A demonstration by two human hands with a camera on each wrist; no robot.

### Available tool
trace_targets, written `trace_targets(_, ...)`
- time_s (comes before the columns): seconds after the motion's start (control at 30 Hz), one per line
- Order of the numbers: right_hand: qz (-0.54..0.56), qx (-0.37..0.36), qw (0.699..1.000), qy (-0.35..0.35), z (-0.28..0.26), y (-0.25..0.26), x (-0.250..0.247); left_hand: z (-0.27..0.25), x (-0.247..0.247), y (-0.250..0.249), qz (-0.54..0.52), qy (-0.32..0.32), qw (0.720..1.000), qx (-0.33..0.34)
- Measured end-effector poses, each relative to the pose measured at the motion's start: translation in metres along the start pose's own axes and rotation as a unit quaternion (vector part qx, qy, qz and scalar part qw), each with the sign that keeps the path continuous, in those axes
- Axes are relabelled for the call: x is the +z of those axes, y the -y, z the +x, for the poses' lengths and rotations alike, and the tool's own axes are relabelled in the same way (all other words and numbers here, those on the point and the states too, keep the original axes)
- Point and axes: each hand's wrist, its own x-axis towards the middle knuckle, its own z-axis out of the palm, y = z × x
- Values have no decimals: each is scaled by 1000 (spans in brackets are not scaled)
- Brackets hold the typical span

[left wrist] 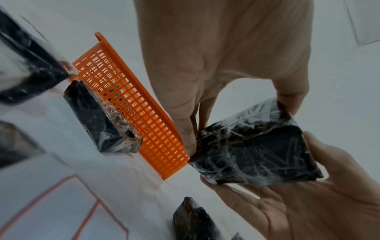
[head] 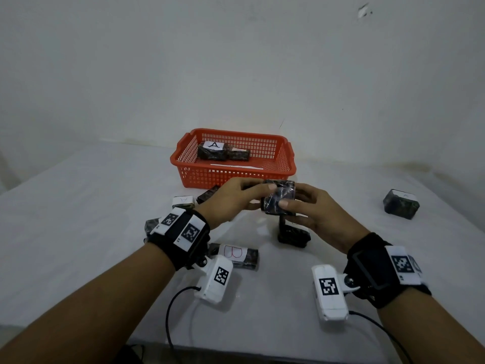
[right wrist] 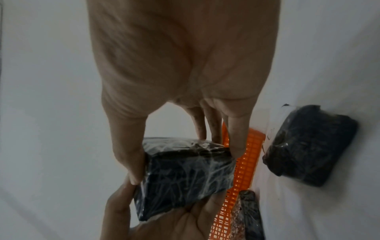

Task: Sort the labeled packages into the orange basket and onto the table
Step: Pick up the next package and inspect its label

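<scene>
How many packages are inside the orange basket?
2. The package with an A label lies in the left part of the orange basket. The second dark package lies against its right side. The basket's near wall could hide more.

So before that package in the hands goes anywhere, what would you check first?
1. Firm hold: left hand and right hand both pinch the wrapped package: ok.
2. Its letter readable: no label shows in any view: not ok.
3. Orange basket has room: right half free: ok.
4. Basket holds only matching letters: one package labeled A visible, its neighbour's label hidden: cannot tell.
5. Path clear: package is above the table, just before the basket: ok.
</scene>
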Motion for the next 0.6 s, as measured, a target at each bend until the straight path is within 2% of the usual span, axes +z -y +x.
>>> trace_targets(0.07,-12,-12,1000,-9,0,-1,-1,1,0,0,-4,-5,1000,0)
trace_targets(0.17,-21,-29,999,-15,1,0,-3,2,-1,0,-8,22,1000,-6)
trace_targets(0.3,22,-29,999,-12,3,3,-3,3,-2,-2,16,4,1000,13)
trace_targets(0.47,7,-50,998,-25,-1,1,-6,-1,-1,-5,-10,32,999,4)
trace_targets(0.6,42,-17,999,-6,-2,4,-8,2,-3,3,41,-9,999,24)
